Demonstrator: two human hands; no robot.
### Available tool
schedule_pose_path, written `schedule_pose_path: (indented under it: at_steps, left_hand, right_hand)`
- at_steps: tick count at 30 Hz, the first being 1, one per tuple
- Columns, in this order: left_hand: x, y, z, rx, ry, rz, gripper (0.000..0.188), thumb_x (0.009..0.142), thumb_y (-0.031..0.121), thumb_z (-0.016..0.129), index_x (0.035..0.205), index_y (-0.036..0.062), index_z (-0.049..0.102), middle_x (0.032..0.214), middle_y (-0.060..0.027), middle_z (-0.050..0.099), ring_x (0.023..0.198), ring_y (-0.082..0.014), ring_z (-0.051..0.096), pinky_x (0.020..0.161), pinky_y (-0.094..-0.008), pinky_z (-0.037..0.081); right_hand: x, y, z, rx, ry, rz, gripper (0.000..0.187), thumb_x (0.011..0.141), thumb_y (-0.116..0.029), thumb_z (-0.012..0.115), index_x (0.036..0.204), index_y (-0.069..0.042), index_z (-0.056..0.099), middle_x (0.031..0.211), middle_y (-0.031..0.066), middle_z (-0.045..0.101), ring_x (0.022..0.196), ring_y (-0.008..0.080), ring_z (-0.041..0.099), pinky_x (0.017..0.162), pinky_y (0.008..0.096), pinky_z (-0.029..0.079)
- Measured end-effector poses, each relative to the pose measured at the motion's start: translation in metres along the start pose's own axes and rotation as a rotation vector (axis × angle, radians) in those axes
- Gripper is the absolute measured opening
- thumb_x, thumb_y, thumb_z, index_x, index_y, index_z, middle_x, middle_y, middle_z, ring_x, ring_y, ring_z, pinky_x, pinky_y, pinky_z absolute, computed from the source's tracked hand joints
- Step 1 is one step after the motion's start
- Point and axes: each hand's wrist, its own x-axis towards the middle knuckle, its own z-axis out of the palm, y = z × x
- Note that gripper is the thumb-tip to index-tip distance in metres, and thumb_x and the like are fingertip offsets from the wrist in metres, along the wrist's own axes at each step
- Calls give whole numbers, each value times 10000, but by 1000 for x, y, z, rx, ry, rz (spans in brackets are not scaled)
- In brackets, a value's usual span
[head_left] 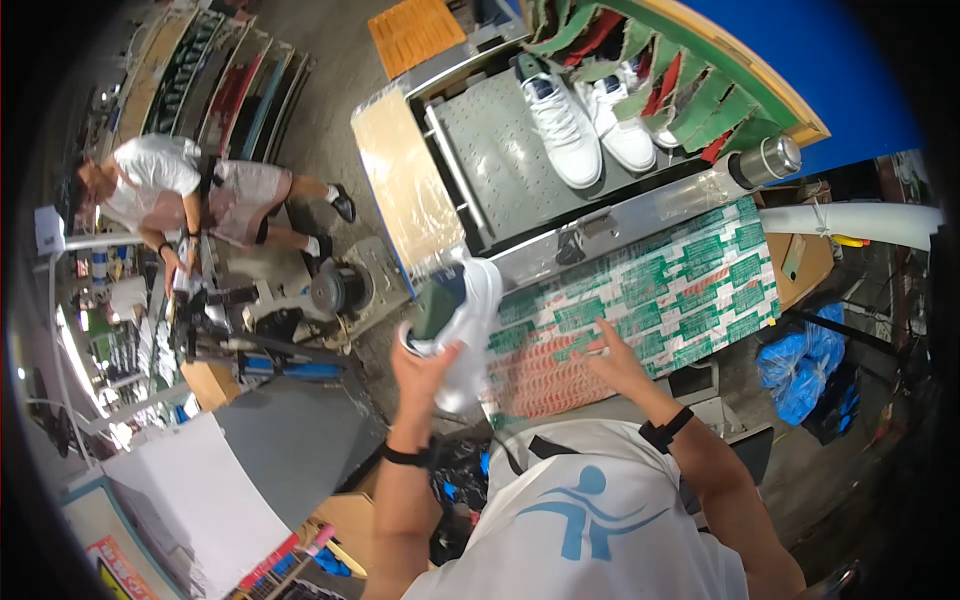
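Observation:
My left hand [420,370] is closed round a white sneaker [474,325] with a dark green part, held up before the near left corner of a conveyor. The sneaker is partly smeared by motion. My right hand [617,366] hovers over or touches a ledge [690,290] covered in green and white printed tape. Its fingers are apart, with nothing in them. Beyond the ledge, white laced sneakers [563,130] rest on the grey conveyor bed [480,130], toes toward me. Some sit partly under hanging green and red strips [700,100].
A tan board [402,165] flanks the conveyor's left side. A metal cylinder [765,162] juts out at its right end. Blue plastic bags [800,365] lie to the right. A co-worker [200,190] works at a machine on the left; a grey and white table [200,490] stands lower left.

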Motion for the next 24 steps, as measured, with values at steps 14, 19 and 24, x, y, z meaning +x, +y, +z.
schedule_pose_path:
  at_steps: [14,19,24]
  left_hand:
    - [249,93,238,581,-38,522,985,778,348,946,1557,-37,481,1546,-338,528,1464,-488,492,1248,-560,386]
    - [289,118,350,147,70,112,947,763,399,981,1451,-42,502,1284,-243,722,1224,-399,698,1087,-469,530]
    - [319,76,298,-286,-171,-19,579,884,213,891,1355,19,616,1237,-122,766,1073,-275,766,934,-427,614]
  right_hand:
    - [8,72,-77,-410,228,12,1158,802,-244,826,1686,117,171,1350,315,595,1242,478,613,1040,539,533]
    - [27,68,-70,-400,165,-57,1154,796,-234,819,1693,107,179,1294,287,593,1175,467,619,991,530,546]
    - [24,42,-79,-446,113,-29,1158,804,-253,799,1702,102,159,1338,313,589,1192,479,623,996,533,553]
